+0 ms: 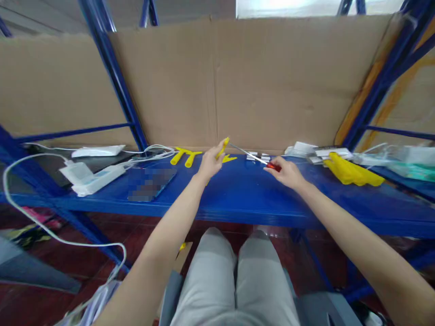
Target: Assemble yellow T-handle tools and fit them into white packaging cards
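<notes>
My left hand [211,161] is closed around a yellow plastic piece [223,147], whose upper end sticks out past the fingers. In my right hand [287,173] is a screwdriver [273,167] with a red handle. Its long metal shaft slants up and left, with the tip close to the top of the held yellow piece; whether they touch I cannot tell. Another yellow part [229,158] shows just right of my left hand. Left of that hand, a forked yellow piece [185,155] lies on the blue shelf [251,192].
A phone-like slab [151,184], a white power strip [99,179] and cables are on the left. Small metal pieces [258,156] lie at the back. A yellow bundle [351,170] and plastic bags [413,162] are on the right. Blue posts [117,74] and cardboard [265,81] stand behind.
</notes>
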`<move>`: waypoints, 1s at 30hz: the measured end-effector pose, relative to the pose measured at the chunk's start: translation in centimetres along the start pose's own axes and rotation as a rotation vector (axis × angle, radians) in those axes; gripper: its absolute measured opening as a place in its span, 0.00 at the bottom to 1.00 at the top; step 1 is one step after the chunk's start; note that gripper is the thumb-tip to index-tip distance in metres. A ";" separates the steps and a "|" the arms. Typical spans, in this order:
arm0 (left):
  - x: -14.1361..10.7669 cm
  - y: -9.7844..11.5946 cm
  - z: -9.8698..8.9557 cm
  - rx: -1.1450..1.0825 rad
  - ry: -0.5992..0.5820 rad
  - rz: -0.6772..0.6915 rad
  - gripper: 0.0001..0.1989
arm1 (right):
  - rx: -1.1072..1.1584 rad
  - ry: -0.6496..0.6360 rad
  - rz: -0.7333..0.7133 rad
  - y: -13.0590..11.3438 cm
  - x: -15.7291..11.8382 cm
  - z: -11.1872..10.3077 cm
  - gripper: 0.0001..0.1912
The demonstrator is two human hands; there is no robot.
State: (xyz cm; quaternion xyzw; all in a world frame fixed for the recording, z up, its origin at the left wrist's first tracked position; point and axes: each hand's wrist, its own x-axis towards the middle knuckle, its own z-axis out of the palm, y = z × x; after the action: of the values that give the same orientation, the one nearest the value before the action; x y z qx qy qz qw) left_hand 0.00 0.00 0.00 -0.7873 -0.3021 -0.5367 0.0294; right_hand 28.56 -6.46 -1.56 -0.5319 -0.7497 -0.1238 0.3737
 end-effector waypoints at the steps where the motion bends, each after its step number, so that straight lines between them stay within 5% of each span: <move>1: 0.0 0.0 0.0 -0.002 0.001 -0.003 0.23 | -0.005 -0.001 -0.008 0.0 0.0 -0.1 0.12; 15: -0.1 -0.1 0.2 -0.025 0.009 -0.039 0.22 | 0.178 -0.013 -0.093 -0.1 0.1 -0.3 0.17; 30: -0.1 0.5 0.1 0.017 0.020 -0.016 0.22 | 0.013 -0.018 -0.076 -0.2 -0.1 -0.3 0.13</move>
State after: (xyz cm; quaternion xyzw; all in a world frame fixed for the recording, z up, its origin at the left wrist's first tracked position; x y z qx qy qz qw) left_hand 0.28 -0.38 0.02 -0.7793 -0.3125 -0.5421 0.0347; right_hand 28.56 -6.77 -1.34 -0.5018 -0.7736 -0.1282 0.3652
